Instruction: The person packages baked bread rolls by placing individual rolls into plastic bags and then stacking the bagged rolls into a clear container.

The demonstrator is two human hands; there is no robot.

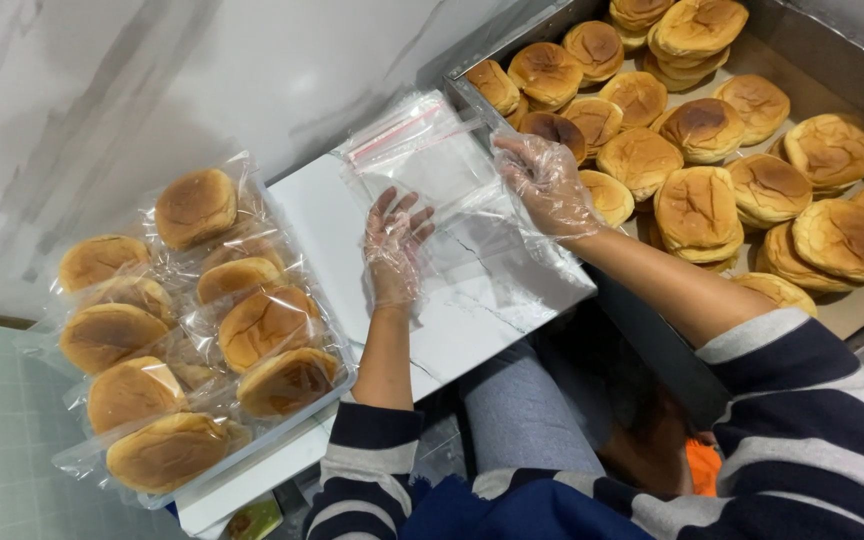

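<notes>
The landmark here is the stack of clear, flat plastic zip bags (422, 150) with a thin red-and-white seal strip, lying on the white marble-look slab (472, 300) in front of the person. Both hands wear loose transparent disposable gloves.

The right hand (547, 185) sits at the right edge of the bag stack, fingers curled and pinching the top sheet of plastic, so it holds the bag's edge. The left hand (394, 245) lies just below the stack, fingers spread wide and flat, pressing on the plastic and closing on nothing.

To the right of the stack and just behind the right hand stands a large grey metal tray (832, 50) crowded with round, golden-brown unwrapped buns (697, 205), some piled two high. Well to the left of the stack sits a shallow clear tray (337, 385) heaped with the same buns already sealed in clear bags (252, 325).

Judging from the grip, the step is separating one bag from the stack. It would go best with the flat left palm holding down the lower sheets while the right fingertips peel only the top layer, lifting from the seal end. Gloves on thin film slip easily and may catch two bags at once, so a slow, rubbing pinch seems wiser than a quick pull.
</notes>
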